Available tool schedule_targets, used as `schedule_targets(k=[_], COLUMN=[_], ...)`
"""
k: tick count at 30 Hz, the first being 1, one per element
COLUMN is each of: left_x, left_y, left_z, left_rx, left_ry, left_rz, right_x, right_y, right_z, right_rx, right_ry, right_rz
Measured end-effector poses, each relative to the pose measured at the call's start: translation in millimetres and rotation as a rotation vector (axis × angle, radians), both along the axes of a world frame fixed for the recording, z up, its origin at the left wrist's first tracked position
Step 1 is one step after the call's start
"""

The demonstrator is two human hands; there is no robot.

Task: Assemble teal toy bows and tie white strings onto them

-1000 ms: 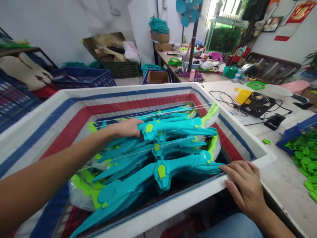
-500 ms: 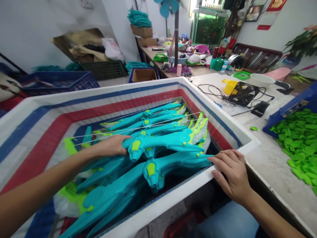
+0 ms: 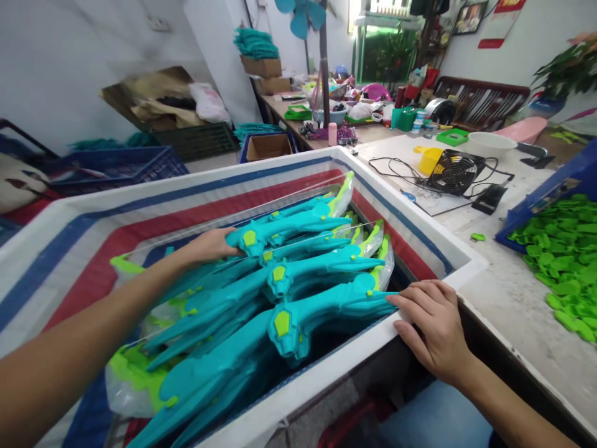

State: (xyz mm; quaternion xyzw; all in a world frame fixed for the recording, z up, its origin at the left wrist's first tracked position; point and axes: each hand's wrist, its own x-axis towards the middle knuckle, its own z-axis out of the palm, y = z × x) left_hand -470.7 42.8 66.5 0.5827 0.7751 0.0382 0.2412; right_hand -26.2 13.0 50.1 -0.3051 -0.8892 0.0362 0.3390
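Observation:
A large white sack [image 3: 420, 230] with red and blue stripes stands open in front of me, filled with several teal toy bows [image 3: 298, 274] with lime-green tips, some in clear plastic bags. My left hand [image 3: 208, 244] reaches into the sack and grips the handle of one teal toy bow [image 3: 289, 227] near the back of the pile. My right hand [image 3: 431, 323] lies on the sack's near rim, fingers spread flat, fingertips touching the limb of the nearest bow.
To the right is a pale worktable [image 3: 508, 298] with a black fan [image 3: 454, 172], cables, a yellow cup and a blue bin of green plastic parts [image 3: 566, 255]. Blue crates [image 3: 116, 165] and cardboard boxes stand behind the sack.
My left hand has carried its bow away from me toward the back of the pile. The right hand stays on the rim.

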Motion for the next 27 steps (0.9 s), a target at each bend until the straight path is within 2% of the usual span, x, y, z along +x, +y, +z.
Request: schedule_targets(k=[4,7,11,15,19,21,24,27], left_x=[-1.6,-0.6,0.6,1.2,11.4,20.4,29.5,32.9], left_y=[9.6,13.7,11.7,-0.6,-14.0,-20.0,-30.5,-41.7], left_z=[-27.0,-42.6,-43.1,-36.6,-39.8,-44.6,-51.6,-53.2], left_rx=[0.054,0.009,0.000,0.022,0.067,0.103,0.167,0.192], left_ry=[0.109,0.088,-0.007,-0.019,-0.003,0.085,0.270,0.342], left_rz=[-0.118,-0.136,-0.192,-0.201,-0.192,-0.170,-0.160,-0.162], right_x=[4.7,3.1,-25.9,-65.7,-81.5,-83.5,-87.0,-82.8], right_y=[-1.4,15.6,68.1,108.5,114.5,113.4,113.2,107.4], right_z=[6.8,22.4,36.3,32.4,32.2,33.2,30.6,31.2], right_rx=[-0.002,-0.119,-0.255,-0.276,-0.190,-0.174,-0.156,-0.175], right_ry=[-0.044,-0.215,-0.530,-0.809,-0.887,-0.935,-0.958,-0.903], right_rz=[0.004,0.024,-0.031,0.005,0.143,0.185,0.197,0.158])
